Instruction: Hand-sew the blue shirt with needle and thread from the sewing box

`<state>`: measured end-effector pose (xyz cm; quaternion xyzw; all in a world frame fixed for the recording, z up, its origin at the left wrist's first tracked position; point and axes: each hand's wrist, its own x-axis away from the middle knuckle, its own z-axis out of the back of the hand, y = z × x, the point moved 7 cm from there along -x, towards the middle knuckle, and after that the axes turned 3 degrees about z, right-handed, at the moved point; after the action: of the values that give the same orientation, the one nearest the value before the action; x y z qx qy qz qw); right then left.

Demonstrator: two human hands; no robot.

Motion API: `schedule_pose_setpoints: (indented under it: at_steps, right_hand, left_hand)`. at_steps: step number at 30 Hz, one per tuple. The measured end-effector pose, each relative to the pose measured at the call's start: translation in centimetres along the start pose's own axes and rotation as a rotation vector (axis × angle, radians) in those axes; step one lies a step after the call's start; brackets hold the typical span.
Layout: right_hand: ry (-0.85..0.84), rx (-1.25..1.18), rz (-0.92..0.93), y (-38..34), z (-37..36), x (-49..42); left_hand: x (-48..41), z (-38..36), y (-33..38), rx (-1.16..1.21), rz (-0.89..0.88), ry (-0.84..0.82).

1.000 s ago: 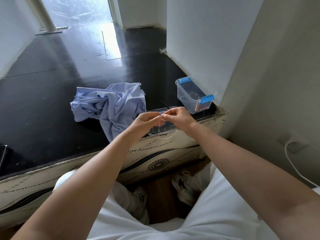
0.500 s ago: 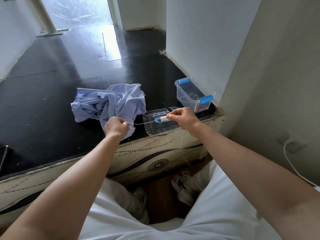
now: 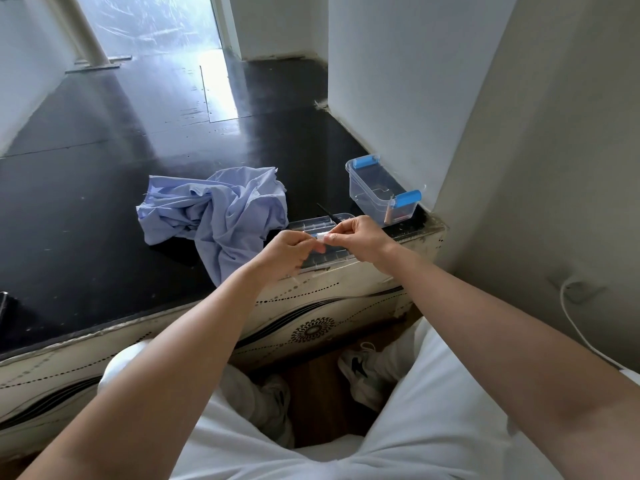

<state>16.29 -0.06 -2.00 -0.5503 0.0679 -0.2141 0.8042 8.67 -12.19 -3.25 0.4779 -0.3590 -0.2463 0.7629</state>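
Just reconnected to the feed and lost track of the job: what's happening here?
A seated person works a white thread spool over the clear compartment tray: the right hand pinches it, the left hand pinches at its end. Any thread is too fine to see. The blue shirt lies crumpled and untouched on the black counter; the clear sewing box stands open behind.
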Motion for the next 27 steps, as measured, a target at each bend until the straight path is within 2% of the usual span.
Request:
schedule_pose_setpoints:
  at_steps: [5, 8, 13, 17, 19, 21, 23, 24, 26, 27]
  right_hand:
    - [0.069, -0.011, -0.052, 1.6, 1.4, 0.1]
    - [0.071, -0.007, -0.072, 2.4, 1.6, 0.2]
    - [0.101, -0.01, -0.081, 2.8, 1.4, -0.1]
    - [0.171, 0.03, -0.089, 3.5, 2.8, -0.1]
    - [0.203, 0.025, -0.077, 3.6, 3.3, 0.0]
    - [0.185, 0.026, -0.059, 3.5, 3.3, 0.0]
    - [0.113, 0.05, -0.04, 3.0, 2.6, 0.0]
    - [0.077, 0.061, -0.026, 2.8, 2.1, 0.0]
    - [0.032, 0.066, 0.003, 2.2, 1.4, 0.0]
    - [0.019, 0.059, 0.013, 1.9, 1.2, 0.0]
  left_hand:
    - [0.0, 6.5, -1.9, -0.221, 0.048, 0.477]
    - [0.7, 8.8, -3.5, -0.321, 0.114, 0.632]
    - [-0.1, 8.7, -5.3, -0.411, 0.261, 0.616]
    - [-0.2, 10.2, -6.5, -0.451, 0.33, 0.667]
    - [-0.3, 9.9, -6.6, -0.487, 0.36, 0.621]
    - [-0.4, 8.8, -6.3, -0.687, 0.402, 0.542]
    - [-0.5, 7.3, -4.4, -0.879, 0.272, 0.525]
    - [-0.6, 6.3, -3.2, -0.842, 0.124, 0.527]
    - [-1.0, 4.2, -1.1, -0.533, -0.129, 0.44]
    - [-1.2, 3.0, -0.6, -0.351, -0.165, 0.337]
